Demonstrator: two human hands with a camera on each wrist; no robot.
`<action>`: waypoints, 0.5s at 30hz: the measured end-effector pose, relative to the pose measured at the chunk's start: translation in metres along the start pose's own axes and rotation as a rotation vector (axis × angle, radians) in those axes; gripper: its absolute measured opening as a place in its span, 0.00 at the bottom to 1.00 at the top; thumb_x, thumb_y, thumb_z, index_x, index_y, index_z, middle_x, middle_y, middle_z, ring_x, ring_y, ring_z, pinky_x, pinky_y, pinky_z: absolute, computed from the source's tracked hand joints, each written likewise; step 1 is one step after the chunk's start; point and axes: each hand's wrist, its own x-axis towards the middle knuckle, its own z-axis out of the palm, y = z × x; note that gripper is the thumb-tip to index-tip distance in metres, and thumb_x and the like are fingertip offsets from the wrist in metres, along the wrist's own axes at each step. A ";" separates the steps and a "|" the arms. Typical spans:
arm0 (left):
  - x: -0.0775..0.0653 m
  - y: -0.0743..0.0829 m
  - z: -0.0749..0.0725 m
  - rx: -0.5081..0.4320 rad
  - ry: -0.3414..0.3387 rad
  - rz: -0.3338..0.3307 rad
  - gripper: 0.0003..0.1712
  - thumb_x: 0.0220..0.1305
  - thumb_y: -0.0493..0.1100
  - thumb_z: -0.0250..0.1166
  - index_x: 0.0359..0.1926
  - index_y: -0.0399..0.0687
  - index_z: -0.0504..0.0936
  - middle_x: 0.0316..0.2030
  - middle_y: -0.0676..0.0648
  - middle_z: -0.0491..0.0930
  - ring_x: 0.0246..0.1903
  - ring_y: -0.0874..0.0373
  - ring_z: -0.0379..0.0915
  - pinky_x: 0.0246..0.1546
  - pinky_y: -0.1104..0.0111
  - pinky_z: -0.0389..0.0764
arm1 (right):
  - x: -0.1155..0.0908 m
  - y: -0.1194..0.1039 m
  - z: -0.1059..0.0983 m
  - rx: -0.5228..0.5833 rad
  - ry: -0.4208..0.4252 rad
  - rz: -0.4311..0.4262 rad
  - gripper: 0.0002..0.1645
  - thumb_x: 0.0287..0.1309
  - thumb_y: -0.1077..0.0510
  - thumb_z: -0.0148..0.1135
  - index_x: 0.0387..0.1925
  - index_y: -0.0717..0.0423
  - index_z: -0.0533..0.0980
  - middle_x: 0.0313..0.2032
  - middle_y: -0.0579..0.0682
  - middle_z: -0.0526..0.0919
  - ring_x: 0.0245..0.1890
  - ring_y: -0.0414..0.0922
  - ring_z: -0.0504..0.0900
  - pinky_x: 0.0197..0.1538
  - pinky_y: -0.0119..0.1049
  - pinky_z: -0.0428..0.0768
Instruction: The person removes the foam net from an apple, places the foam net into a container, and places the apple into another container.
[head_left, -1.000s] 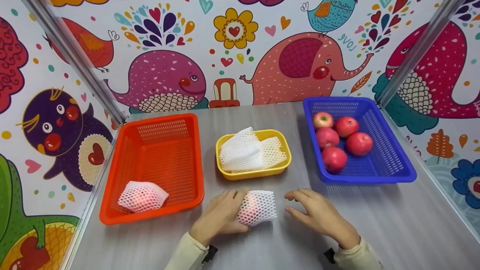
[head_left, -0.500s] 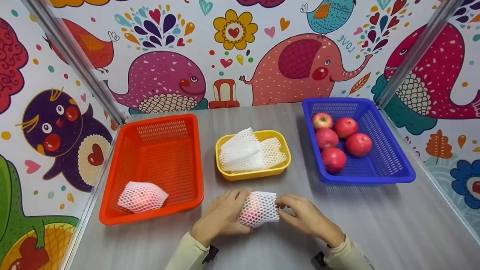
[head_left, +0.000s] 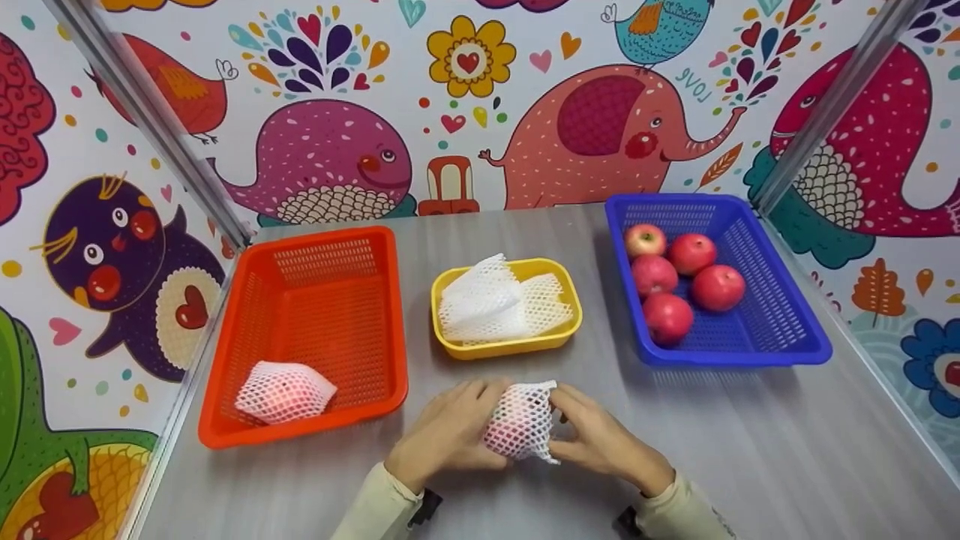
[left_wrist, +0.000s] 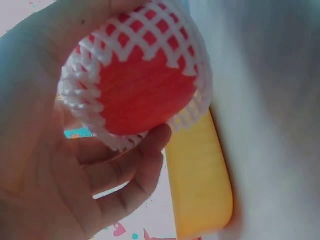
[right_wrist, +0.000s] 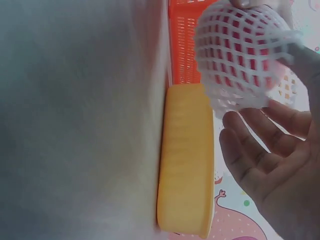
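My left hand holds a red apple from its left side, in front of the yellow tub. A white foam net sleeve covers most of the apple; through its open end in the left wrist view, bare red skin shows. At the sleeve's right end, my right hand grips the rim with thumb and fingertips, and the mesh spreads between them. The right wrist view shows the thumb at the net's edge and the other fingers bent below it.
Left, an orange-red basket contains another netted apple. Spare foam nets lie in the yellow tub behind my hands. Several bare apples sit in the blue basket at right. Printed panels with metal posts border the table.
My right hand has come left to the sleeve's open end and taken hold of its rim. The mesh end is now spread wider and shorter. My left hand keeps its hold on the apple.
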 end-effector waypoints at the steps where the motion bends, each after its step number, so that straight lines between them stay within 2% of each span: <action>1: 0.000 0.001 0.000 0.006 0.006 0.017 0.56 0.40 0.62 0.79 0.69 0.48 0.67 0.54 0.47 0.76 0.52 0.53 0.74 0.51 0.57 0.78 | 0.000 0.000 0.001 0.001 0.002 -0.004 0.26 0.44 0.63 0.74 0.45 0.50 0.73 0.42 0.40 0.73 0.38 0.39 0.77 0.38 0.35 0.79; 4: 0.002 0.003 -0.001 0.013 0.035 0.076 0.57 0.39 0.61 0.80 0.69 0.44 0.67 0.54 0.46 0.77 0.53 0.53 0.75 0.55 0.59 0.76 | 0.000 -0.001 0.005 -0.027 0.010 -0.006 0.28 0.37 0.63 0.73 0.44 0.53 0.73 0.44 0.42 0.74 0.44 0.40 0.76 0.45 0.39 0.80; 6: 0.003 0.004 -0.002 0.018 0.066 0.117 0.57 0.39 0.61 0.80 0.69 0.42 0.67 0.54 0.45 0.78 0.53 0.53 0.75 0.56 0.61 0.75 | 0.000 -0.002 0.007 -0.067 0.016 0.000 0.29 0.31 0.63 0.72 0.42 0.55 0.73 0.44 0.45 0.75 0.48 0.44 0.76 0.50 0.44 0.79; 9: 0.003 0.005 -0.002 0.023 0.116 0.171 0.56 0.40 0.60 0.80 0.68 0.41 0.68 0.54 0.46 0.79 0.53 0.54 0.75 0.57 0.62 0.74 | 0.001 0.000 0.011 -0.085 0.043 -0.014 0.31 0.26 0.63 0.71 0.42 0.58 0.73 0.43 0.46 0.76 0.49 0.46 0.76 0.61 0.45 0.72; 12: 0.001 0.005 -0.002 0.026 0.141 0.197 0.55 0.42 0.60 0.80 0.69 0.41 0.69 0.53 0.47 0.79 0.52 0.54 0.76 0.56 0.63 0.75 | 0.002 0.002 0.014 -0.076 0.086 -0.062 0.32 0.27 0.62 0.76 0.41 0.58 0.73 0.40 0.45 0.78 0.45 0.44 0.78 0.62 0.43 0.69; 15: 0.000 0.003 -0.002 0.026 0.125 0.187 0.55 0.43 0.58 0.80 0.69 0.42 0.68 0.52 0.48 0.79 0.51 0.54 0.76 0.56 0.62 0.75 | 0.003 0.003 0.014 -0.068 0.120 -0.104 0.35 0.27 0.60 0.80 0.43 0.57 0.73 0.41 0.45 0.79 0.44 0.44 0.78 0.58 0.42 0.71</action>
